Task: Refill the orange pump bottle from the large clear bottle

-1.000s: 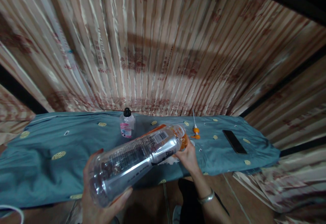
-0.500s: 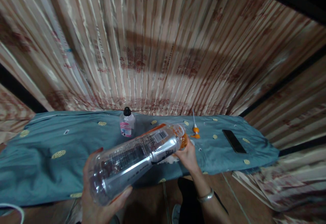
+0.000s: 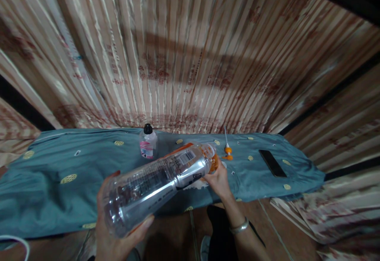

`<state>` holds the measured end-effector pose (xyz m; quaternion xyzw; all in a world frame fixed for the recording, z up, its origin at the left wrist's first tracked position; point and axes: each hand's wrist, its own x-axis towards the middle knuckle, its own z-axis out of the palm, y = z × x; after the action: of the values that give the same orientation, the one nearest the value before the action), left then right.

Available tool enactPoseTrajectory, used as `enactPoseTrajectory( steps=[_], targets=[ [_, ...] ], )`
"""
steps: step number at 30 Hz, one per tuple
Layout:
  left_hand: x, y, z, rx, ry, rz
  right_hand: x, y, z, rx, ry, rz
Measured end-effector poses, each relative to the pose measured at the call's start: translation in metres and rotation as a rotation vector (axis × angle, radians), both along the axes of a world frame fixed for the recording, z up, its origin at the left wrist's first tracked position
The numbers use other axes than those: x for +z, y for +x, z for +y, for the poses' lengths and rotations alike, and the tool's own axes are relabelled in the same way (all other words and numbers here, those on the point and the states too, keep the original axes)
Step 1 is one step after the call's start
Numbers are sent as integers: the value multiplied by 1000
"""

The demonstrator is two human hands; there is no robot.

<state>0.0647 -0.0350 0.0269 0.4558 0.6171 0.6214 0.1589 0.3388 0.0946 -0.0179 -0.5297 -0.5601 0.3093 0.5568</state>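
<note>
Dim warm light; broad shadow bars across curtain [image 3: 190, 55]; glare on bottle [image 3: 157, 185]; edges bowed, soft blur.

Clear bottle [image 3: 157, 185] with orange neck end; teal cloth [image 3: 59, 170] dotted yellow; small bottle [image 3: 147, 144] pink-labelled, black cap; black phone [image 3: 272, 163] near the cloth's right edge

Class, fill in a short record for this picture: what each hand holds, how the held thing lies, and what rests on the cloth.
Left hand: grips the base of the large clear bottle
Right hand: holds the bottle's orange neck end
Bottle pose: tilted, almost lying, at the near edge of the teal cloth
On the cloth: small black-capped bottle, orange pump nozzle, black phone
Behind: striped curtain
</note>
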Motion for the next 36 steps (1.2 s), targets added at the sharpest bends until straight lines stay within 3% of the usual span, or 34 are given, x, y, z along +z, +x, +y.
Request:
enactPoseTrajectory(
  steps=[6, 18, 36],
  targets=[
    [0, 0, 1, 9, -7, -33, 2, -1, 0, -34, 18, -8],
    [1, 0, 1, 5, -17, -29, 13, -2, -2, 33, 23, 33],
    [3, 0, 0, -15, -34, -58, 11, -1, -2, 32, 10, 26]
  ],
)
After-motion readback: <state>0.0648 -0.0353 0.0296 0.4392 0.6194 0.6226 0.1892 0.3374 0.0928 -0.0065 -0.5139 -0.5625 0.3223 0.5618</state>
